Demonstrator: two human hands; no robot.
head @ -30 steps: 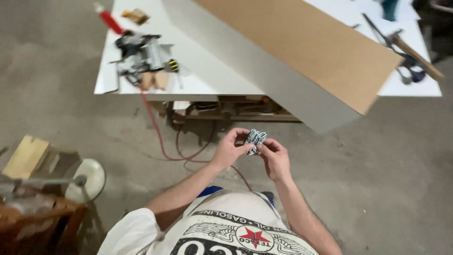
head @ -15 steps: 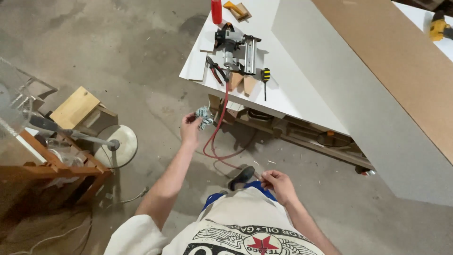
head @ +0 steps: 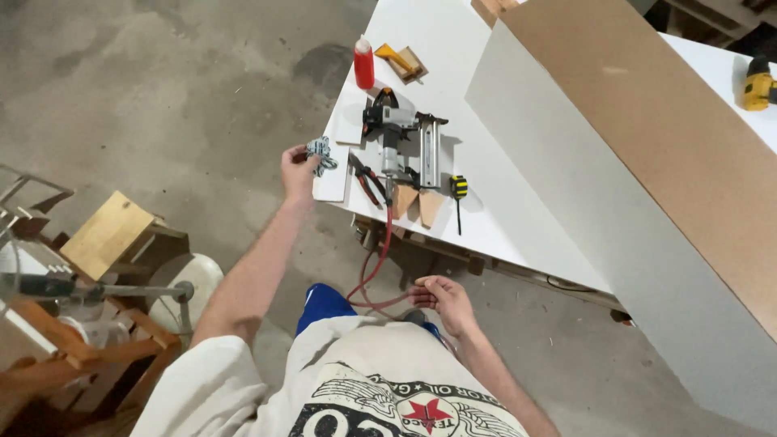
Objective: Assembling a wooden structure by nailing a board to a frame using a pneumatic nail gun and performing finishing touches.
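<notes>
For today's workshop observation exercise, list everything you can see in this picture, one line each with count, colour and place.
worktable: one, white, upper middle.
nail gun: one, grey and black, on the worktable.
air hose: one, red, running down from the nail gun.
bottle: one, red, on the worktable's far end.
pliers: one, dark handles, beside the nail gun.
screwdriver: one, yellow and black, on the worktable.
large panel: one, brown face, white side, on the worktable.
drill: one, yellow, far right.
stool: one, wooden, left.
left hand: holds a small grey bundle at the table edge.
right hand: open, near the hose.
</notes>
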